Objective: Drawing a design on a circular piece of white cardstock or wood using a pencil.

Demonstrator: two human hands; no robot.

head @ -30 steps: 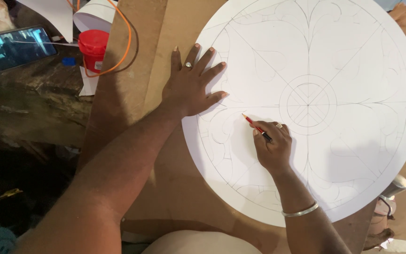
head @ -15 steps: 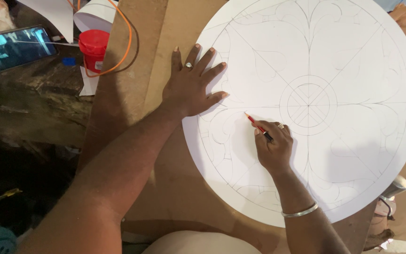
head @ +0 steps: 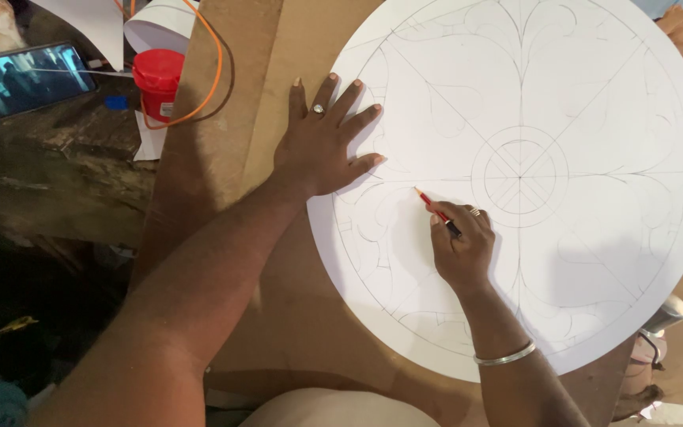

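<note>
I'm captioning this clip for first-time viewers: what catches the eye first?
A big white round board, pencilled with curling lines and a small central circle, fills the right side. The right hand holds a red pencil to it while the left hand lies flat on its edge.

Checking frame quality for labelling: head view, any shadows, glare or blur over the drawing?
Head view: sharp, no motion blur. Soft shadows of the left hand and right hand fall on the white round board; pencil lines stay legible, no glare. Red pencil is crisp. Left edge is dark; the phone screen glows.
</note>
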